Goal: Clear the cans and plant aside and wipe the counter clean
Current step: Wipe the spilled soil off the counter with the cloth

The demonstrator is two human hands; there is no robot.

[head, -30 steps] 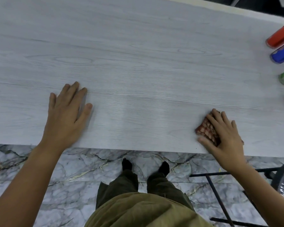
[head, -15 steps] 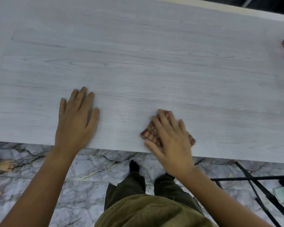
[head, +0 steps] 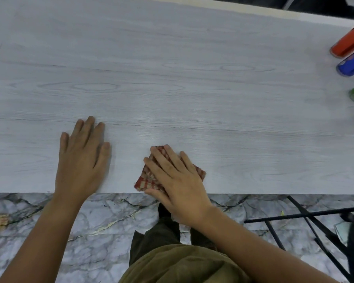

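Pale wood counter [head: 192,88]: right hand [head: 178,180] flat, pressing checked cloth [head: 146,181] near edge; left hand [head: 82,158] flat, fingers straight; cans [head: 352,64] far right.

We have a single view, from a camera worn on the head, looking forward and steeply down; the pale counter [head: 172,78] fills the upper two thirds of the frame, its near edge crossing the lower middle; close below us, the marble floor [head: 102,217] runs along the bottom; the wide lens bends the cans [head: 349,45] at the right edge outward.
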